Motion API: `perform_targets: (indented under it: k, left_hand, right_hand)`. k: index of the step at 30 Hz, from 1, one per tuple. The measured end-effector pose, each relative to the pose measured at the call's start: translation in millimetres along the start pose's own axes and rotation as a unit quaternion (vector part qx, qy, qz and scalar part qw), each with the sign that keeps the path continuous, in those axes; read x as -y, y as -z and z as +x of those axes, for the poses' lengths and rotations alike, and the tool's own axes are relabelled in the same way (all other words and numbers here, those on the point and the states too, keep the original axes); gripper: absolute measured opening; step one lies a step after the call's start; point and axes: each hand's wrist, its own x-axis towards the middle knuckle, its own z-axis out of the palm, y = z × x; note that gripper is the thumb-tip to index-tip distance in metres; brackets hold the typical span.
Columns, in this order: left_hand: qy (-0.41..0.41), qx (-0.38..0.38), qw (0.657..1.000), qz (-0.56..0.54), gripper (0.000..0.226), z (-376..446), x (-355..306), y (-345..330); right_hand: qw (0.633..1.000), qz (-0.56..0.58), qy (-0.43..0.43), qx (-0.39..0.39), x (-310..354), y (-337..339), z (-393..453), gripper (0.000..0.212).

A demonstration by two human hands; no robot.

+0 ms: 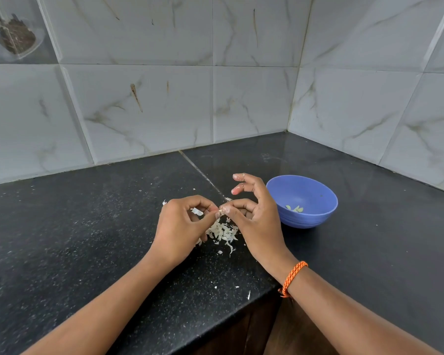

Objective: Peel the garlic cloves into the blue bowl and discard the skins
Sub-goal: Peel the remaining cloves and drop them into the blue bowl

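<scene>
My left hand [182, 224] and my right hand [251, 211] meet above the black counter, fingertips together. Between them they pinch a small garlic clove [219, 210], mostly hidden by the fingers. A flake of white skin [197, 211] clings inside my left hand's curled fingers. My right hand's two outer fingers stick up, dusted with bits of skin. Under the hands lies a pile of white garlic skins [222, 233]. The blue bowl [315, 219] stands just right of my right hand, with a few peeled cloves [294, 208] at its bottom.
The black stone counter [87, 226] runs into a tiled corner at the back. Its front edge steps inward near my right wrist, above a dark wooden cabinet [254, 334]. Small skin scraps [237, 288] lie scattered near that edge.
</scene>
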Motion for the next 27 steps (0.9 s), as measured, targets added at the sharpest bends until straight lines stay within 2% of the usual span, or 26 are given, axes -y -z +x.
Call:
perform_targets:
  k: [8, 15, 18, 21, 27]
  left_hand:
    - [0.052, 0.02, 0.992, -0.117, 0.01, -0.2, -0.5, 0.5]
    - [0.134, 0.072, 0.956, -0.249, 0.008, 0.2, -3.3, 5.8]
    - [0.144, 0.094, 0.944, -0.28, 0.008, 0.9, -4.8, 8.3]
    - [0.153, 0.099, 0.939, -0.293, 0.006, 1.3, -5.4, 8.5]
    - [0.145, 0.063, 0.962, -0.225, 0.009, 4.4, -4.7, 7.2]
  right_hand:
    - [0.999, 0.042, -0.017, 0.013, -1.3, -2.4, -0.6, 0.062]
    - [0.977, 0.19, -0.096, 0.024, -5.6, -1.4, 1.7, 0.067]
    - [0.96, 0.249, -0.125, 0.033, -4.5, -1.2, 3.1, 0.07]
    - [0.947, 0.288, -0.134, 0.039, -2.7, -1.6, 3.4, 0.072]
    - [0.951, 0.279, -0.131, 0.02, -5.3, -4.8, 0.9, 0.071]
